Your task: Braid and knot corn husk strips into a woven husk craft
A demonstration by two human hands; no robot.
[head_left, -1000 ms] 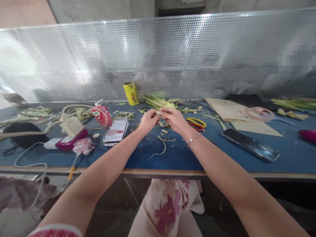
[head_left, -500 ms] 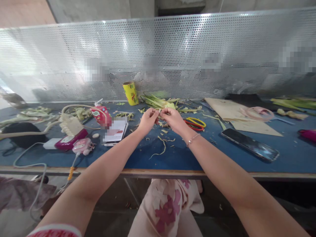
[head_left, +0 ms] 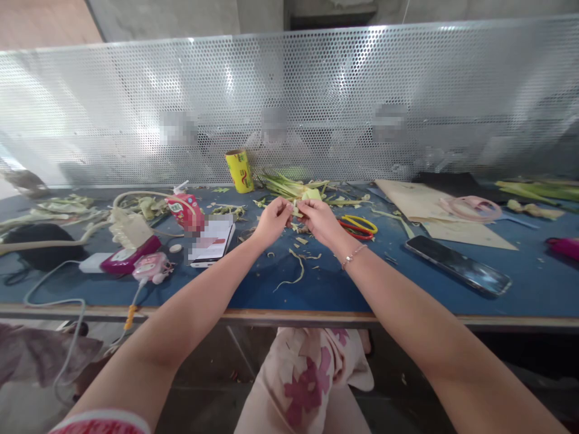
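Observation:
Over the middle of the table, my left hand and my right hand meet with fingertips pinched close together. Between them is a small pale-green piece of plant material, mostly covered by the fingers; its exact kind is unclear. A light yellow-green piece shows just behind my right hand. Beyond the hands lies a bunch of green leafy stalks. Scissors with red and yellow handles rest right of my right hand. Dry scraps and a curled strip lie below the hands.
A yellow cardboard tube stands at the back. To the left are a red pouch, a phone with a lit screen, and cables. On the right lie a dark phone and brown card sheets. A perforated metal screen rises behind.
The fingertips have shifted slightly, and more of the pale-green piece shows between them. The arms and the things on the table have stayed in place.

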